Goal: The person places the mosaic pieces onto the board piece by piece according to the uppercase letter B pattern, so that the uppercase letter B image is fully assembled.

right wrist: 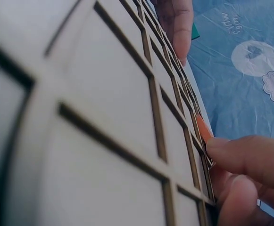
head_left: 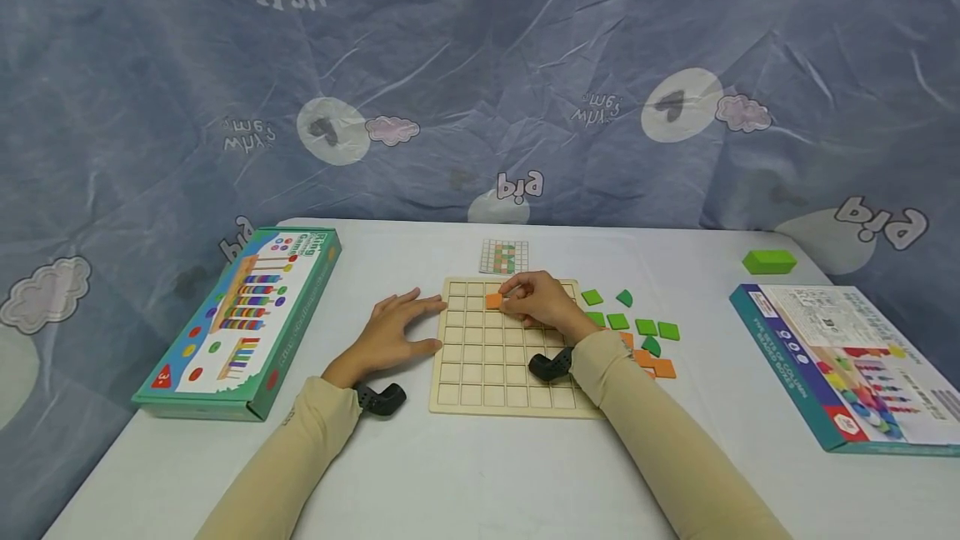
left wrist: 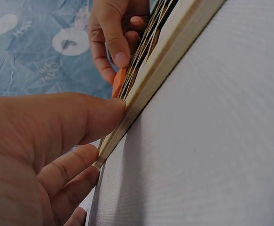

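Note:
A wooden grid board (head_left: 461, 373) lies on the white table. My right hand (head_left: 543, 300) is over its upper part and pinches an orange square tile (head_left: 493, 301) near the top row of cells. In the left wrist view the orange tile (left wrist: 118, 82) shows between thumb and finger, tilted against the grid. My left hand (head_left: 395, 332) rests at the board's left edge, fingers and thumb extended; in the left wrist view its thumb touches the board's rim (left wrist: 137, 101). Green tiles (head_left: 667, 331) and orange tiles (head_left: 664, 368) lie right of the board, some partly behind the right forearm.
Behind the board lies a small pattern card (head_left: 504, 257) with a coloured grid. A green toy box (head_left: 236, 323) is at the left, another flat box (head_left: 855, 365) at the right. A green block (head_left: 769, 262) sits at the back right. A patterned blue cloth (head_left: 480, 90) hangs behind the table.

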The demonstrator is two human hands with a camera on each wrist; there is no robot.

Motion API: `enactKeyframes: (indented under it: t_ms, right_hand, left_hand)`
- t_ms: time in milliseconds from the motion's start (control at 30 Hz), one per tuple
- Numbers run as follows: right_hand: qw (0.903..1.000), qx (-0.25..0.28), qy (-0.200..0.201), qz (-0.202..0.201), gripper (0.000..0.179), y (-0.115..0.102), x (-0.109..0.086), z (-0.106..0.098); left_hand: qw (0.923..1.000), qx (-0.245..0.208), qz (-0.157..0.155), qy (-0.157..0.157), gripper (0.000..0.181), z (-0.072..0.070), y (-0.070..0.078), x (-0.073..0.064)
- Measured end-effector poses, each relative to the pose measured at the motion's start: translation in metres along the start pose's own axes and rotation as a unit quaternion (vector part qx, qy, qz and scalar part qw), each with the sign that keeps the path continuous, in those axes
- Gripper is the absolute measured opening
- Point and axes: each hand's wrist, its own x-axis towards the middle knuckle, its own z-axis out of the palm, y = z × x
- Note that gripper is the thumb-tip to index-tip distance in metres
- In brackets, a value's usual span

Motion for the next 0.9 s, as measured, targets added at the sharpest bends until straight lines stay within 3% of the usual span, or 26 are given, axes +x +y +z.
enactKeyframes:
  t_ms: [700,900]
  right_hand:
    - [0.9995,0.008,-0.029,0.005,0.031,-0.0013,-0.0049,-0.0084]
    - [0.999,-0.026,-0.034,0.011,0.034,-0.0012,-0.0032,-0.0071]
  left_hand:
    - [1.0,-0.001,0.003,0.001,0.064,0.0011,-0.0017,-0.0009]
    - [1.0,0.003,0.008,0.002,0.064,0.0004,-0.0031,-0.001]
